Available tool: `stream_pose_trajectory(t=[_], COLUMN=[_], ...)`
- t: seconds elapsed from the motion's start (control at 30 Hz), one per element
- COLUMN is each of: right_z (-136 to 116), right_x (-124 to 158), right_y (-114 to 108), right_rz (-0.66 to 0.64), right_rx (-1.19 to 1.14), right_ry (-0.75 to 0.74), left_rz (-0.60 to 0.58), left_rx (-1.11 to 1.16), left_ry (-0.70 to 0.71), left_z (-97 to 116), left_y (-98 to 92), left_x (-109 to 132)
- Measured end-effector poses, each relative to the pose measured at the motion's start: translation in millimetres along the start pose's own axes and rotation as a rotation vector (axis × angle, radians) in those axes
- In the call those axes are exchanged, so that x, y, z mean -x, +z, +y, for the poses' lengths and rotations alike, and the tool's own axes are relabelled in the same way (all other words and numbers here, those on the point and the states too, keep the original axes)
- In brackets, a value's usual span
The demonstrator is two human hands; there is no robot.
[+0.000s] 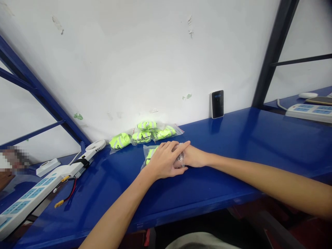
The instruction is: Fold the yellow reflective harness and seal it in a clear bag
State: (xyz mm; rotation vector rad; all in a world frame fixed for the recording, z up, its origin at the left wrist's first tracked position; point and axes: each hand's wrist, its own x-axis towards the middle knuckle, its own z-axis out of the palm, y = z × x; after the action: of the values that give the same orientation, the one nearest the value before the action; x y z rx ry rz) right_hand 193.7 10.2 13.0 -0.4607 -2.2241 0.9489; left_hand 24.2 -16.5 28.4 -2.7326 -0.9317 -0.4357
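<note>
My left hand (166,159) lies over a clear plastic bag, its fingers curved across it and its thumb lower down. Inside the bag is a folded neon yellow-green fabric bundle (149,156) with reflective strips, sticking out left of the hand. My right hand (194,156) reaches in from the right and grips the bag's right end. Clear plastic (181,156) shows over its fingers, which are partly hidden by my left hand. Both hands touch each other just above the blue table (220,183).
Several similar bagged neon bundles (142,136) lie against the wall. A black-fronted device (217,104) stands at the back right. On the left are a white fan (95,145), a power strip (28,200) and a red-black cable (71,193). Part of another person appears at far left.
</note>
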Motion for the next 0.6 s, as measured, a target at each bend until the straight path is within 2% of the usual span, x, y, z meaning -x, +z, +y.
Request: stream_pose_trajectory(t=[0.1,0.2,0.27,0.37,0.43,0.5,0.6], right_z=[13,24,23,13,7,4,4], right_x=[-2,-3,-2,2,4,6,6], right_y=[11,18,16,4,-9,-22,-35], right_rz=[0.060,0.067,0.030,-0.011,0.045,0.159,0.305], right_rx=[0.187,0.302,0.320,0.300,0.293,0.266,0.148], right_ry=[-0.072,-0.084,-0.103,-0.126,-0.078,0.011,0.141], left_rz=[0.039,0.065,0.070,0.078,0.087,0.103,0.098], left_rx=[-0.005,-0.031,-0.025,0.016,0.032,0.047,0.172], left_ry=[0.015,0.036,0.051,0.034,-0.006,-0.079,-0.296], left_z=[1,4,6,2,-9,-26,-57], left_y=[5.8,11.6,10.9,-0.8,-12.7,-22.1,-23.1], left_x=[-1,-3,-4,-2,3,13,29])
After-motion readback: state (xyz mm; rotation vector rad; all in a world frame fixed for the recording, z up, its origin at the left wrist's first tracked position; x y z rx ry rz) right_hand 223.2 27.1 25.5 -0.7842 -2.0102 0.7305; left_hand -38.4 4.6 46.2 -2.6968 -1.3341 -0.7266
